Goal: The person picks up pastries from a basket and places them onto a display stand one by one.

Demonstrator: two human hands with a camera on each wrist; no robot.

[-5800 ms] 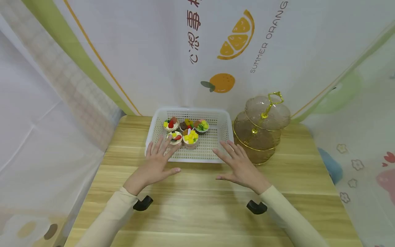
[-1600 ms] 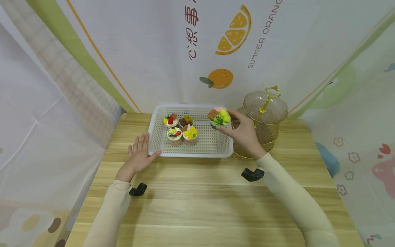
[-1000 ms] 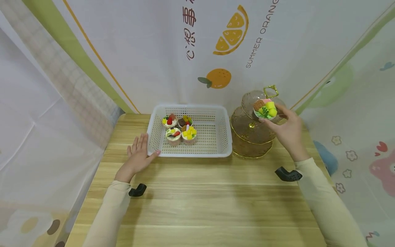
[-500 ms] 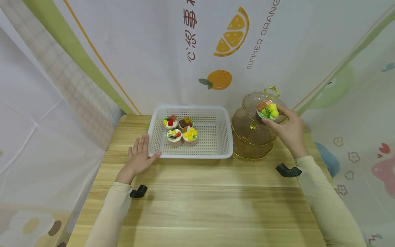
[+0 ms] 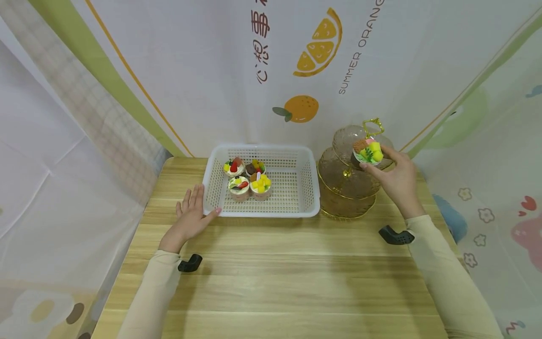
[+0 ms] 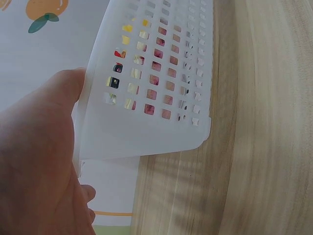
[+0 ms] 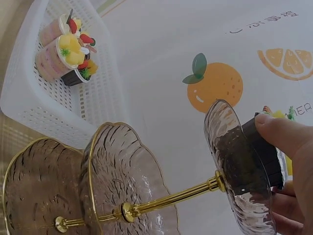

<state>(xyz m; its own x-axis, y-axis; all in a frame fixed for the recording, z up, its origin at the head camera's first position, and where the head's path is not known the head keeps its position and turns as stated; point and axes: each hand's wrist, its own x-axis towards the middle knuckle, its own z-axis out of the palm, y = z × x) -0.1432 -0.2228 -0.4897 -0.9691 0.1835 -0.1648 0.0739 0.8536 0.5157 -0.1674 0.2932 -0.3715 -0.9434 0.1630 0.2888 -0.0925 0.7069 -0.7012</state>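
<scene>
My right hand (image 5: 396, 180) grips a cup (image 5: 367, 153), just brought from the basket (image 5: 287, 190) to the stand's top plate (image 5: 344, 140), where it seems to rest; that puts one across and leaves four others (image 5: 260, 185) behind as my left hand (image 5: 189, 217) lies, fingers straight, against the basket.

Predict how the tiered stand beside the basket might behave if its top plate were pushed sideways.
The tiered stand would likely rock or tip, since its plates are stacked high on a slender gold stem. The plates look thin and glassy, so they would probably stay stiff and might crack in a fall.
</scene>
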